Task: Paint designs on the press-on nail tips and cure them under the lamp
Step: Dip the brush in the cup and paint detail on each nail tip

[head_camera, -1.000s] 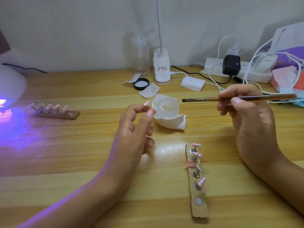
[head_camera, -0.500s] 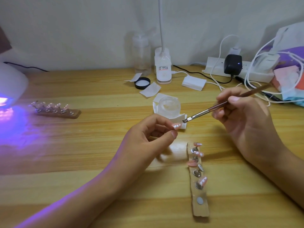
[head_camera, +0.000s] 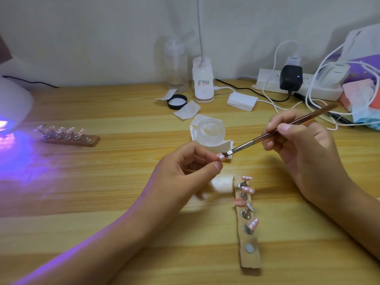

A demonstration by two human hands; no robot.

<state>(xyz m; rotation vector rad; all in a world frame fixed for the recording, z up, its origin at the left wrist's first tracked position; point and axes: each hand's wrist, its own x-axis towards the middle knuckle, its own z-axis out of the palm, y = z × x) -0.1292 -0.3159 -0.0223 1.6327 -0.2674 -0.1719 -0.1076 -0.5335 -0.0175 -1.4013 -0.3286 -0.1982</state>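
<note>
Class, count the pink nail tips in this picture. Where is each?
5. One pink tip is pinched in the left hand, by the brush; four sit on the near strip: first tip, second tip, third tip, fourth tip. The far strip's tips are too blurred.

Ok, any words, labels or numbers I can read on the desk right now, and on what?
Nothing reads clearly.
White desk-lamp base: small sticker with red and dark print, too blurred to read.
White plastic charger at the white power strip: short grey word, too blurred to read.
</note>
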